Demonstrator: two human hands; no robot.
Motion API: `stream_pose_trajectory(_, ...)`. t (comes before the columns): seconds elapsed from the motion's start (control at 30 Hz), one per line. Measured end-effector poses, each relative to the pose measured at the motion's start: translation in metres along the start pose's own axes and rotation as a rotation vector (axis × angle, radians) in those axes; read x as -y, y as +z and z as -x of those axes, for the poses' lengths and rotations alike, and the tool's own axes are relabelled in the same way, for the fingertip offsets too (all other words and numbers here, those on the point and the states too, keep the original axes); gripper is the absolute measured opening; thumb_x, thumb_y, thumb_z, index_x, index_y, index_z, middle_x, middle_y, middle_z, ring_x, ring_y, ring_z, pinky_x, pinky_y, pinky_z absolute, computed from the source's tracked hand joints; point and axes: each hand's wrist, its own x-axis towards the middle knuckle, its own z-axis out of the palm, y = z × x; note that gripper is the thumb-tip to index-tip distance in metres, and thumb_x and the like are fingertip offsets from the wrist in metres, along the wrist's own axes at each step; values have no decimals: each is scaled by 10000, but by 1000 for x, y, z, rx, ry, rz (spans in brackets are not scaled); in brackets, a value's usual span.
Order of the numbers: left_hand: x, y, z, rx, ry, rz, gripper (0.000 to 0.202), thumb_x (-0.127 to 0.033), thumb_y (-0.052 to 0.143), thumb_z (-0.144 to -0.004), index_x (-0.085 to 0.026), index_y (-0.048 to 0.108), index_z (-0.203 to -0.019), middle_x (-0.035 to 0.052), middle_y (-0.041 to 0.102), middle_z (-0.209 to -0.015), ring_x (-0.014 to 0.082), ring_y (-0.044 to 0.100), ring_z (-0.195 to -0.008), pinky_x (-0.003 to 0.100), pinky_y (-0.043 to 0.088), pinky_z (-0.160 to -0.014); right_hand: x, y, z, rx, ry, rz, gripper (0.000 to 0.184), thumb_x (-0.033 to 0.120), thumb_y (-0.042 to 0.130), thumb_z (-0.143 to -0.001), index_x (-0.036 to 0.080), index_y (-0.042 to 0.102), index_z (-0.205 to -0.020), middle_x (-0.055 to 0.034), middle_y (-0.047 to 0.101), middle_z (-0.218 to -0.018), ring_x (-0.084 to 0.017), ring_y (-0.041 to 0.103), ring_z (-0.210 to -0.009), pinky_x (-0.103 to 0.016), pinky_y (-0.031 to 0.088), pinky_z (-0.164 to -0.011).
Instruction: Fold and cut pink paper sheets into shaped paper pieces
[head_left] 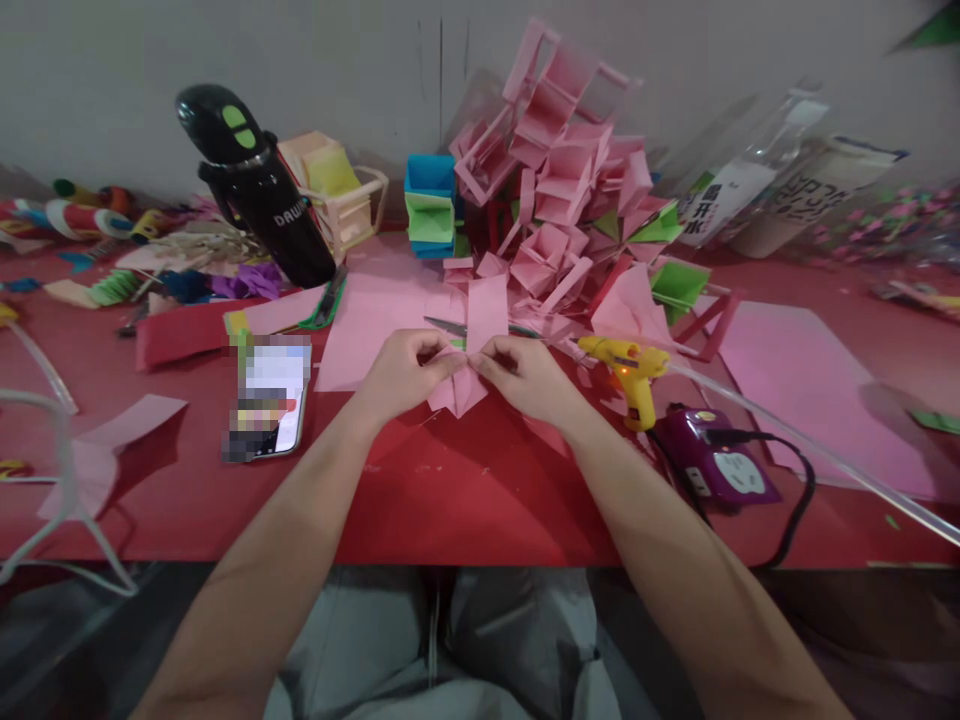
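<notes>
A small folded piece of pink paper [459, 392] is held up above the red table, pinched from both sides. My left hand [409, 375] grips its left edge between thumb and bent fingers. On the opposite edge, my right hand [525, 375] pinches it the same way, and the two thumbs nearly meet. Behind the fingers lie a pink paper strip [487, 305] and a pair of scissors [446, 326], partly hidden. A larger pink sheet [360, 330] is spread out beyond my left hand. A yellow glue gun [631, 370] with a lit orange light rests to the right of my right hand.
Stacked pink paper chairs [566, 170] lean against the wall. A black bottle [270, 200] stands back left, a phone [274, 400] nearer. On the right are a purple power box [720, 460] with a black cord, a clear glue stick [825, 455] and pink sheets [810, 370].
</notes>
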Motion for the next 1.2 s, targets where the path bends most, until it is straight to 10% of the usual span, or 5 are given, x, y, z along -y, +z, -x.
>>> stream_pose_trajectory(1.0,-5,4,0,54,8,31,240,-309,561,-892,-153,657,-737,13,632,-711,138,517,-669,275,395,-633,2,0,0,55,47,-184,436,482,649,-871,202,440,-610,53,346,-602,-100,313,-584,-269,278,-549)
stream_pose_trajectory(1.2,-2,0,-1,-55,27,65,217,-330,570,-882,-161,662,-783,15,626,-747,149,537,-715,280,412,-673,-1,-2,-2,-37,78,-268,395,561,703,-812,177,632,-755,22,502,-657,-117,418,-617,-277,345,-577)
